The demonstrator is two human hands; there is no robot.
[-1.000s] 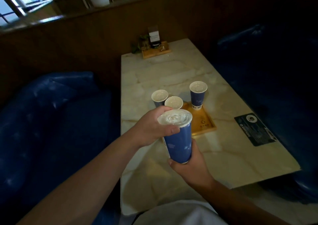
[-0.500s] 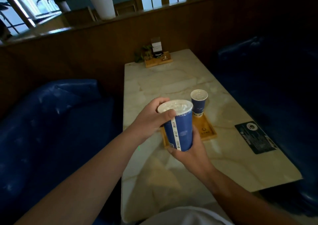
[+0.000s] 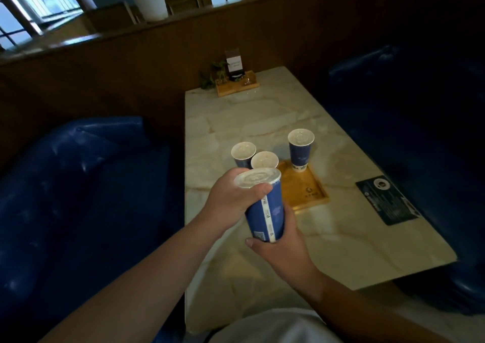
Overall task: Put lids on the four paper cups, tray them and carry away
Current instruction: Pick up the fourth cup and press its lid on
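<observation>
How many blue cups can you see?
4: one held cup in both hands, one cup on the tray, two cups behind the held one. None seem hidden.

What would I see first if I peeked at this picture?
First, a blue paper cup with a clear lid, held up in the middle: the left hand grips its top and the right hand holds its bottom. Behind it, three more blue cups stand on the marble table, one on a wooden tray.
</observation>
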